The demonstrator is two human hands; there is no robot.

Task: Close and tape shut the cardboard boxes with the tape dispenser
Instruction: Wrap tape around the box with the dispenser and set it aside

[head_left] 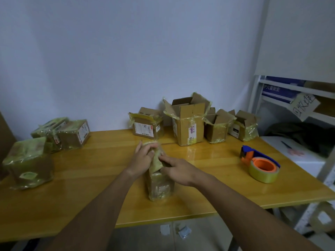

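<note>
A small cardboard box (160, 185), wrapped in yellowish tape, stands upright in the middle of the wooden table (90, 178). My left hand (145, 156) grips its top from the left. My right hand (178, 169) presses on the top flap from the right. The tape dispenser (261, 164), blue and orange with a roll of yellow tape, lies on the table to the right, apart from both hands. Along the back wall stand several boxes with their flaps open, among them a tall one (188, 122).
Taped boxes (29, 163) sit at the table's left side, with more behind them (72, 133). A white metal shelf (299, 98) stands at the right, with a white surface holding scissors (293, 149) below it. Paper scraps lie on the floor.
</note>
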